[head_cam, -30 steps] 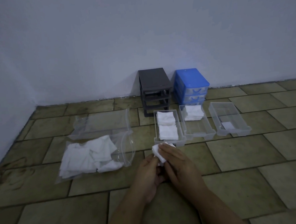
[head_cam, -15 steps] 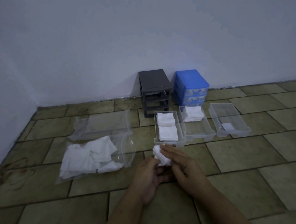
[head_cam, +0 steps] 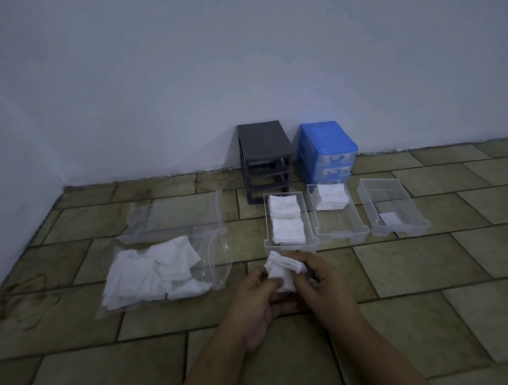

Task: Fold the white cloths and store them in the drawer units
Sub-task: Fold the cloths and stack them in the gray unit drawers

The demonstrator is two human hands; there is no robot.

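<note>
Both my left hand and my right hand grip one small white cloth, held just above the floor in front of the left clear drawer. That drawer holds two folded white cloths. The middle clear drawer has a stack of folded cloths at its far end. The right clear drawer holds one small white piece. A pile of unfolded white cloths lies in a clear plastic bag to the left.
A dark grey drawer unit with empty slots and a blue drawer unit stand against the white wall. A second clear bag lies flat behind the cloth pile. The floor is tiled.
My hands have shifted slightly apart and the cloth between them has spread open a little wider. Everything else stays put.
</note>
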